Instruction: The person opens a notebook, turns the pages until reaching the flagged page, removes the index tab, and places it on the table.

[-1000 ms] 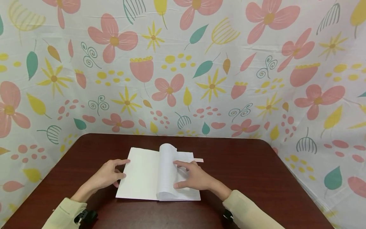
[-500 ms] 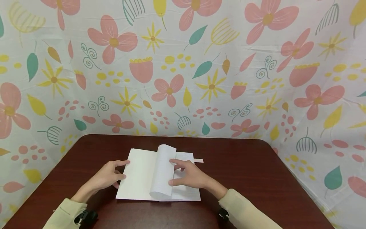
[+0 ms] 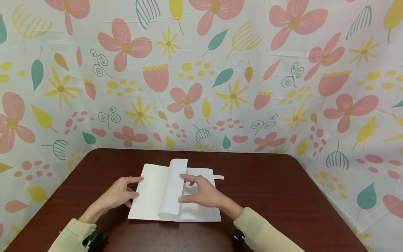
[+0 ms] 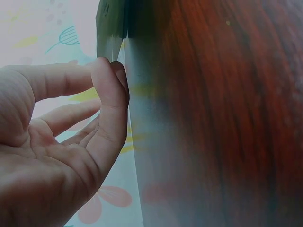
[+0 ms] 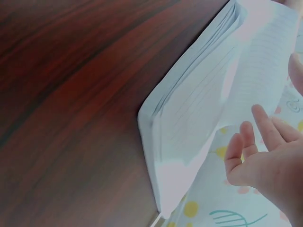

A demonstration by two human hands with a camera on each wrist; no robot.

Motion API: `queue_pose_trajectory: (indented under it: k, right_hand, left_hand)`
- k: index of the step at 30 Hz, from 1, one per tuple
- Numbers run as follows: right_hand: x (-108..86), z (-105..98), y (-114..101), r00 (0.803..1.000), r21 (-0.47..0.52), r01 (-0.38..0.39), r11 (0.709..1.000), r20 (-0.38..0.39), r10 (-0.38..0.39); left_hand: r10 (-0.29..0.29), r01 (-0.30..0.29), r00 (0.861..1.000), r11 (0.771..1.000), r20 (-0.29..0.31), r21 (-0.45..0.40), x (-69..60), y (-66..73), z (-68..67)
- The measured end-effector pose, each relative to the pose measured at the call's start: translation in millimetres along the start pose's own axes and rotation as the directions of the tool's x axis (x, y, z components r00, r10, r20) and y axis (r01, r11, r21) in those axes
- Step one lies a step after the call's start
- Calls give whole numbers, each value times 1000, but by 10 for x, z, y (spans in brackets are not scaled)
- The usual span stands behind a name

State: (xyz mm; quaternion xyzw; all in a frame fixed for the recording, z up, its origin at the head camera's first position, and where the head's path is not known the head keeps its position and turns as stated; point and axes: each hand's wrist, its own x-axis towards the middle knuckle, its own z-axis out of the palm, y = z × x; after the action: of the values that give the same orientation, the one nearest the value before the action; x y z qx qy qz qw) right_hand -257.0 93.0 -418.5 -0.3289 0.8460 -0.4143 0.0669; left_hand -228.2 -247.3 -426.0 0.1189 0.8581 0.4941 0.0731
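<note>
An open white notebook [image 3: 150, 192] lies on the table in the head view, its blank left side flat. A ruled page [image 3: 174, 187] stands curled up and leans left over the middle. My left hand [image 3: 114, 193] rests at the notebook's left edge, its index finger and thumb touching it. With spread index finger and thumb, my right hand [image 3: 203, 191] pushes against the free edge of the curled page. The right wrist view shows the ruled pages [image 5: 194, 104] beyond the right hand's extended fingers [image 5: 266, 126]. Only a narrow strip of the cover [image 4: 110, 28] appears in the left wrist view.
A dark red-brown wooden table [image 3: 267, 196] carries the notebook. A pale ribbon or tab [image 3: 218, 177] sticks out from its right side. Behind the table hangs a white cloth [image 3: 201, 70] printed with flowers and leaves.
My right hand has moved left, carrying the curled page leftward over the blank side and uncovering more of the right page. The left hand has stayed at the notebook's left edge.
</note>
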Motion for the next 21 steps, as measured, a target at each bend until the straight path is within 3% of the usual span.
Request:
queue_pose_trajectory:
  k: [7,14,21]
  right_hand:
    - [74,88,-96,999,15,-12,1000,-34,12]
    - [161,185,-154,998,32,33,999,-54,-31]
    - [205,271,-162,998,-21,-23,1000,-51,21]
  left_hand:
    - [0,0,1000,1000,0,-13,-6,-5,0]
    - [10,-10,1000,1000,3,-8,10,-26,-7]
    - [23,-23,1000,999,10,-41,17,-43,-1]
